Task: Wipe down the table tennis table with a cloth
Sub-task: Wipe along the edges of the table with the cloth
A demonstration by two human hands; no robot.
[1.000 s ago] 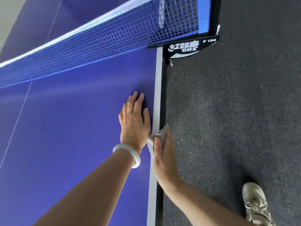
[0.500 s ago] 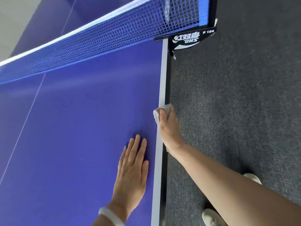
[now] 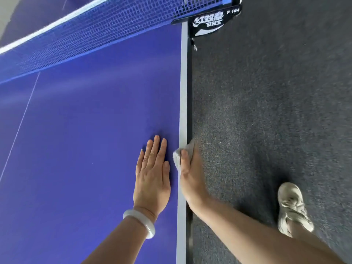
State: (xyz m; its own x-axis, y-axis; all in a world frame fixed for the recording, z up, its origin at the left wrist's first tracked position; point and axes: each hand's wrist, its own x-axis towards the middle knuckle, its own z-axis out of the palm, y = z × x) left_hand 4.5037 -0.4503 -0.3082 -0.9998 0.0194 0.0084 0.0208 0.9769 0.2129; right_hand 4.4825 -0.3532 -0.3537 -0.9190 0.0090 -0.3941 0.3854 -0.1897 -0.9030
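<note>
The blue table tennis table (image 3: 85,130) fills the left of the view, with its grey side line and dark edge (image 3: 183,92) running up the middle. My right hand (image 3: 190,178) grips a small grey cloth (image 3: 182,152) wrapped over that edge; the thumb lies on top and the fingers are hidden over the side. My left hand (image 3: 152,178) rests flat on the blue top just left of the cloth, fingers straight, a pale bangle on the wrist.
The blue net (image 3: 95,29) crosses the top, clamped by a black net post bracket (image 3: 207,21) at the table's edge. Dark grey carpet (image 3: 266,111) lies to the right. My shoe (image 3: 291,208) stands on it at the lower right.
My right hand has slid the cloth back along the table edge toward me, away from the net. My left hand now lies level with the right hand.
</note>
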